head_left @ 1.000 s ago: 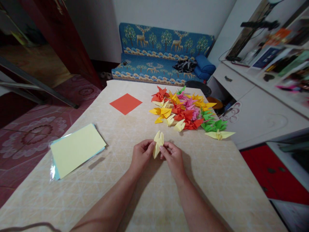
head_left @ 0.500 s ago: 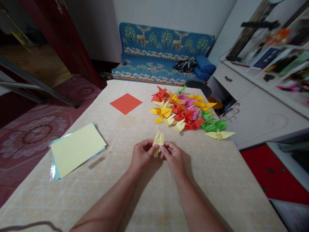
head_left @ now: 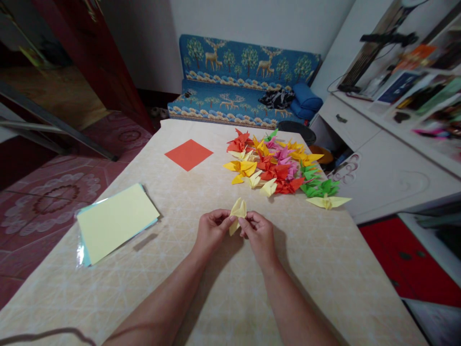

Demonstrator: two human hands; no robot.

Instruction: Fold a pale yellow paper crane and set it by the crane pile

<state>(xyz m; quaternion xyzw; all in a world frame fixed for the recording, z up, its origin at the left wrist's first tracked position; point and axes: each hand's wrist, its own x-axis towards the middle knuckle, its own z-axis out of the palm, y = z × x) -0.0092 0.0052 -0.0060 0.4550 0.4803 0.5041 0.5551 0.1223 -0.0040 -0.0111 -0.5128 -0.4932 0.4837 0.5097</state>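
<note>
Pinching the pale yellow folded paper [head_left: 238, 209] from both sides, we hold it upright above the middle of the counter [head_left: 230, 307], in front of us. Our left hand [head_left: 212, 230] has its grip closed on the paper's left edge, thumb laid over the near face; our right hand [head_left: 259, 231] grasps the opposite edge the same way, the two thumbs almost meeting. We likely use the fingertips because the piece is small and thin, and a light hold at each side would steady it without crushing its two raised points, which stand free above the thumbs. How the fingers behind it are set, we cannot tell.

To the right beyond our hands lies a crowd of folded paper birds [head_left: 277, 168] in red, orange, pink, green and yellow, probably gathered there to leave working room. Past our left hand, an orange-red square [head_left: 189, 154] lies flat and apart from everything. Nearer, at the left, a stack of sheets [head_left: 118, 223] sits on a clear wrapper [head_left: 80, 253], perhaps so the sheets stay flat and together.
</note>
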